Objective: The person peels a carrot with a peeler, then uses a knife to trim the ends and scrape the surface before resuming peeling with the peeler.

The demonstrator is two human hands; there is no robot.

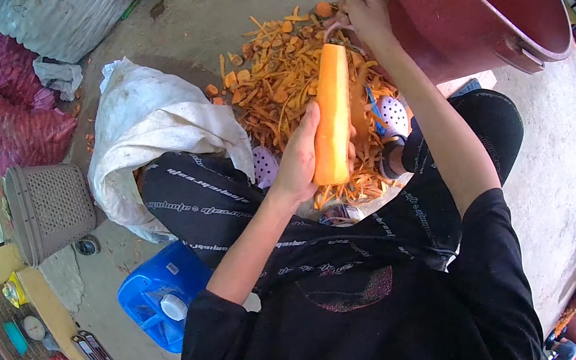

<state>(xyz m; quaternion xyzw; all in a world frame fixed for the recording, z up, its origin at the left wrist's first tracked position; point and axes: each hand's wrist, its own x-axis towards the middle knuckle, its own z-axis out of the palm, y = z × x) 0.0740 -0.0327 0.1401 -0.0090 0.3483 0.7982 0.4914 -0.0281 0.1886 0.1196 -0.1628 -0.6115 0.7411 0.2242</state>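
My left hand is wrapped round a thick, peeled orange carrot, held upright in front of me. Close to the carrot's far end, my right hand grips a pale pink peeler; its looped handle end shows past my fingers, while its blade is hard to make out. Beneath both hands lies a heap of carrot peelings with cut carrot ends on the floor, between my feet in pale clogs.
A large dark red tub stands close by my right hand. To my left are a white sack, a blue jerrycan and a grey-brown woven basket. Red mesh sacks and a big pale sack stand farther off.
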